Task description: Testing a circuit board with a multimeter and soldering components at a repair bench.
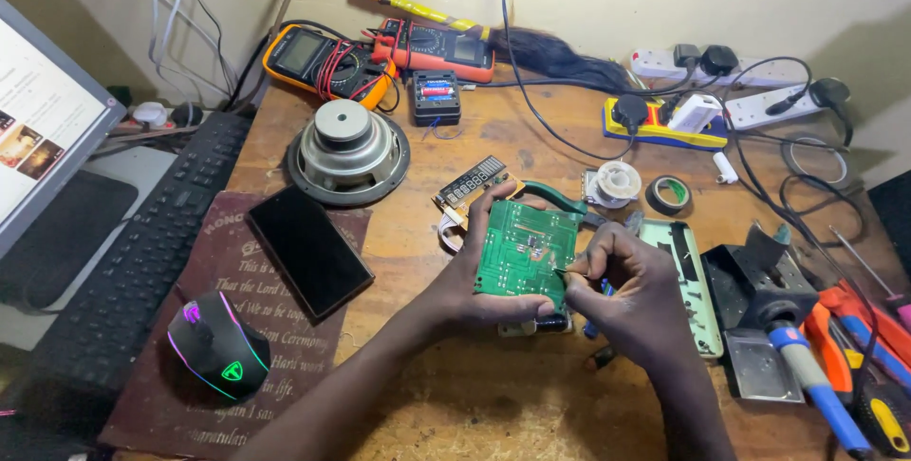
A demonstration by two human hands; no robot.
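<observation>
At centre of the wooden desk (pixel 493 395) I've got the green circuit board (pixel 525 254) tilted up off the surface, just in front of a small display board (pixel 472 181). Left hand (pixel 474 276) is closed on it: fingers curl over the top-left edge, thumb clamps along the bottom edge w/ a dark component below. Right hand (pixel 631 295) sits just right of the board, fingers pinched tight around a thin tool; its tip touches the board's right edge. Can't tell what kind of tool, too small.

Left of my hands: black phone (pixel 309 249) lying face up on a brown mat, lit mouse (pixel 218 344) nearer me, keyboard (pixel 142 252) beyond. Speaker driver (pixel 348 150) and two multimeters (pixel 380 55) sit toward the wall. Right side: solder spool (pixel 614 182), tape roll (pixel 669 194), soldering iron stand (pixel 759 281), blue-handled iron (pixel 816 385), power strips (pixel 664 119) at back.
</observation>
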